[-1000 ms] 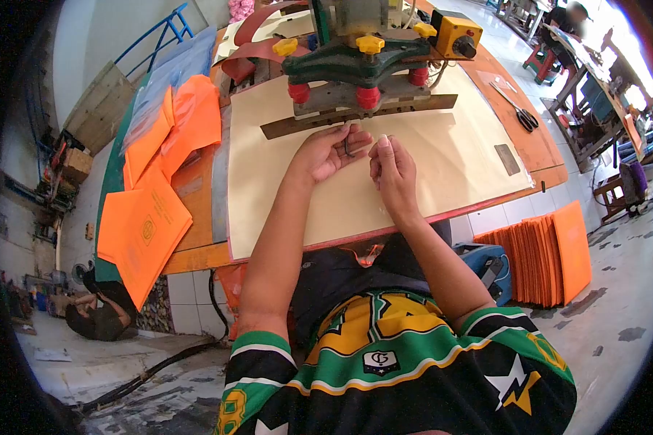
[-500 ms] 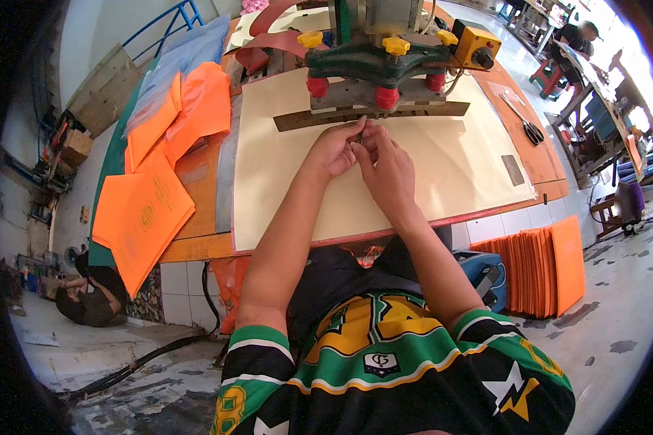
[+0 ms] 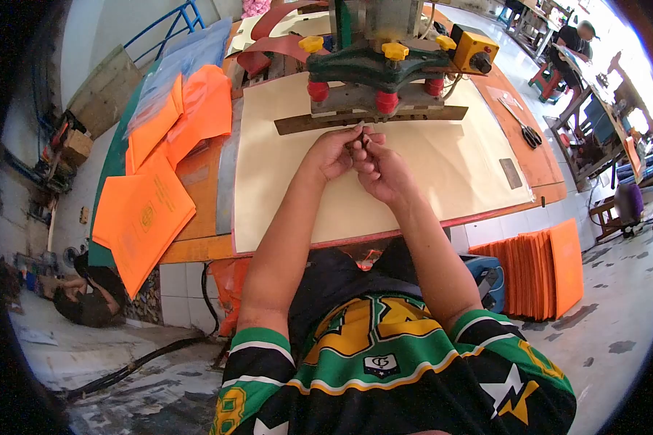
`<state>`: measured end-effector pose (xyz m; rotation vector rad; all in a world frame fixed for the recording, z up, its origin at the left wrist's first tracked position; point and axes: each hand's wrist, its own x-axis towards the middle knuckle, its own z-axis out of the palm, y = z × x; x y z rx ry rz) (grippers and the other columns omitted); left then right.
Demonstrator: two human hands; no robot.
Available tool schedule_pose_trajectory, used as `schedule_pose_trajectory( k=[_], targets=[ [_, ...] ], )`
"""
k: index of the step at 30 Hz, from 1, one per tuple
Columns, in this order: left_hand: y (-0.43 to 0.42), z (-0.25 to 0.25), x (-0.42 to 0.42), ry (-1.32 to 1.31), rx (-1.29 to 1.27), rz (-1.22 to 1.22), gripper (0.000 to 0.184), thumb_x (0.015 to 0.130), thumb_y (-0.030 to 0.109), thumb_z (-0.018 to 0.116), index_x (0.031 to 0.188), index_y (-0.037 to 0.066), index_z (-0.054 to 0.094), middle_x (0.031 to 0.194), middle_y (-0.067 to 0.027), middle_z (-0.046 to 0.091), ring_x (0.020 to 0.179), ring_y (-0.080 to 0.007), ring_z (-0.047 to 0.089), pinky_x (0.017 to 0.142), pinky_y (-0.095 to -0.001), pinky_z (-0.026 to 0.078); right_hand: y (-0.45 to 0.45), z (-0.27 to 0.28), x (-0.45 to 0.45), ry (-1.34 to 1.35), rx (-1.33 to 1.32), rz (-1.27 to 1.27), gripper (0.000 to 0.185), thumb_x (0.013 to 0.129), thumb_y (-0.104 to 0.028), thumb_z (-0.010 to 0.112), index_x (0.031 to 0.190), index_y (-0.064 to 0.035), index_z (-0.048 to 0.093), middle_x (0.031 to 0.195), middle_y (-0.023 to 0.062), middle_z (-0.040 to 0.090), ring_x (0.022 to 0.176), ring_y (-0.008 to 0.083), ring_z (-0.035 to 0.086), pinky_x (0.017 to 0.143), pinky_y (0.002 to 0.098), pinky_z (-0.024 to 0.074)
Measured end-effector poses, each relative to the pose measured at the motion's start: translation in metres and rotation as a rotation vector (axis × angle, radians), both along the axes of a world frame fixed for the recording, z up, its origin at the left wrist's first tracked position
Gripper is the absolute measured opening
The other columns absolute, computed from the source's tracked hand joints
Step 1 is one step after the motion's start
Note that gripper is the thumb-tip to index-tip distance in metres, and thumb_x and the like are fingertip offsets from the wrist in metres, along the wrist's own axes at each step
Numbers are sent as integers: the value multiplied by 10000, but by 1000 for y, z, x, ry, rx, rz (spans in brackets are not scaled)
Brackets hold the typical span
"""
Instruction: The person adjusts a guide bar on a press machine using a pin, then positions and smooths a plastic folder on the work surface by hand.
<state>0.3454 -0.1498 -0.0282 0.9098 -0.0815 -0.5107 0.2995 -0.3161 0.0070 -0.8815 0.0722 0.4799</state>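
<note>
My left hand (image 3: 331, 154) and my right hand (image 3: 384, 171) meet at the fingertips, just in front of a long dark metal strip (image 3: 297, 125) under the press. Between the fingers is a small dark object (image 3: 363, 143), too small to name. Both hands are closed around it, above a cream sheet (image 3: 290, 210) on the table. The press head (image 3: 384, 67), dark green with yellow knobs and red feet, stands just beyond the strip.
Orange bags (image 3: 149, 217) lie at the table's left. Scissors (image 3: 522, 125) and a small metal plate (image 3: 511, 173) are on the right. A yellow control box (image 3: 474, 48) sits beside the press. Orange stacks (image 3: 537, 272) stand at lower right. Other people (image 3: 87, 301) are in the background.
My hands, at first apart, have come together at the fingertips. Since half a second ago my right hand has turned, its fingers curling more palm-up. The whole view has shifted slightly.
</note>
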Motion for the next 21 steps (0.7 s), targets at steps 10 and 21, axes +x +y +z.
schedule_pose_trajectory(
  k=[10,21],
  targets=[
    [-10,4,-1,69,-82,130,283,982,257,732,1067,-6,670,977,-115,713,915,-237,712,838,-376,606,-2,-3,-21,-1071,-1222,-516,354,978,-325,700,1092,-10,584,840,119,694,635,297,643,641,425,525],
    [-8,9,-3,12,-36,124,325,1014,358,678,1071,38,664,972,-68,728,795,-185,697,729,-331,602,1,-3,4,-268,-253,-71,213,1049,-253,588,961,-75,666,728,38,600,520,108,497,430,287,400]
  ],
)
